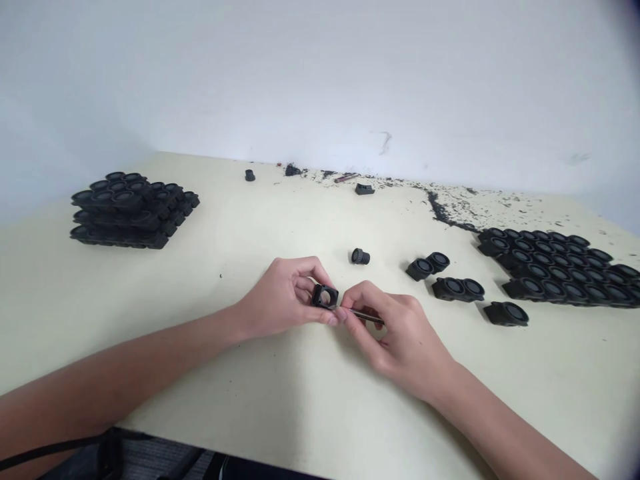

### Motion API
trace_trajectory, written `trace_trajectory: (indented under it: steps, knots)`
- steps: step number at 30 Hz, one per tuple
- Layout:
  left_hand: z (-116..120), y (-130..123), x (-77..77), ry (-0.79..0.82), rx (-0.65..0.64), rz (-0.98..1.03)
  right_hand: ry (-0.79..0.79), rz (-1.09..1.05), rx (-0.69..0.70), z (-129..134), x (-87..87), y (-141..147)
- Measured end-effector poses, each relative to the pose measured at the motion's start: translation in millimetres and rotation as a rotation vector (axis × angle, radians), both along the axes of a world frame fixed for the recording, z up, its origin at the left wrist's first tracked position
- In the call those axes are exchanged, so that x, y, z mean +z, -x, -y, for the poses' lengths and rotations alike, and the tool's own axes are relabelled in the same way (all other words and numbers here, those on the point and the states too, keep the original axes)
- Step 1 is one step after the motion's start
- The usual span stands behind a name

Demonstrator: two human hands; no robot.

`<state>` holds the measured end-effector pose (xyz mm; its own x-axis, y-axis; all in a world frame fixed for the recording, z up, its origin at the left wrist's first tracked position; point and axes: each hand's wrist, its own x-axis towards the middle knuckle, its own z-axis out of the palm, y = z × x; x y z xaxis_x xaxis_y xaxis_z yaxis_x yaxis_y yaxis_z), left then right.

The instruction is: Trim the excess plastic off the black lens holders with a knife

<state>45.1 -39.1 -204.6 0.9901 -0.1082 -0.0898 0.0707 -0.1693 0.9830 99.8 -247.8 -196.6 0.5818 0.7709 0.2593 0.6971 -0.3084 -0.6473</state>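
Note:
My left hand [283, 298] pinches a small black plastic housing [318, 297] that has a round hole through it, the hole turned towards me. In my right hand [395, 327] is a thin dark pen-like tool [367, 316], gripped like a pencil. Its tip end meets the housing's lower right edge, where the fingertips of both hands come together; the tip itself is hidden. Just beyond the hands a black ribbed cylindrical part [360, 257] lies on its side on the table.
Stacked black round-topped parts [120, 213] stand at the left; rows of similar parts [565, 267] fill the right, with several loose ones [457, 289] nearer. At the back are a small black cap [250, 175], a black block [365, 189] and dark shavings [440, 208] along the wall.

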Motion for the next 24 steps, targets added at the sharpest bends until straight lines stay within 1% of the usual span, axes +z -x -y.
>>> trace_trajectory:
  steps: [3, 6, 9, 11, 12, 14, 16, 17, 19, 21, 22, 24]
  knots:
    - [0.0, 0.0, 0.2, 0.01, 0.004, 0.006, 0.016, 0.042, -0.042, 0.4, -1.4, -0.5]
    - [-0.9, -0.4, -0.3, 0.027, 0.006, -0.009, -0.022, 0.08, -0.089, 1.5, -1.6, -2.0]
    - [-1.2, -0.7, 0.1, 0.017, -0.013, -0.015, -0.024, 0.059, -0.035, 1.6, -1.7, -2.4]
    - [-1.0, -0.5, 0.9, 0.009, -0.027, -0.022, 0.028, 0.048, 0.0, 1.0, -2.0, -2.0]
    - [-0.8, -0.2, 1.3, 0.008, -0.034, -0.024, 0.048, 0.051, -0.006, 0.7, -2.0, -1.8]
    - [-0.6, 0.6, 1.9, 0.014, -0.042, -0.021, 0.055, 0.072, -0.066, 0.8, -1.2, -2.0]
    - [-0.6, 1.6, 2.3, 0.012, -0.045, -0.017, 0.02, 0.083, -0.121, 1.8, 0.7, -2.9]
    - [-0.7, 2.1, 2.5, 0.006, -0.045, -0.019, 0.001, 0.082, -0.124, 2.4, 1.8, -3.3]
    - [-0.8, 2.5, 2.8, -0.009, -0.052, -0.029, -0.015, 0.07, -0.08, 3.6, 3.5, -3.7]
    - [-0.6, 2.6, 3.4, -0.013, -0.068, -0.031, 0.009, 0.058, -0.021, 3.8, 3.6, -3.3]
    - [-0.3, 2.5, 3.8, -0.015, -0.074, -0.023, 0.031, 0.06, -0.012, 3.7, 3.0, -3.0]
    - [0.3, 2.4, 4.6, -0.026, -0.075, 0.002, 0.067, 0.094, -0.04, 3.3, 1.0, -3.2]
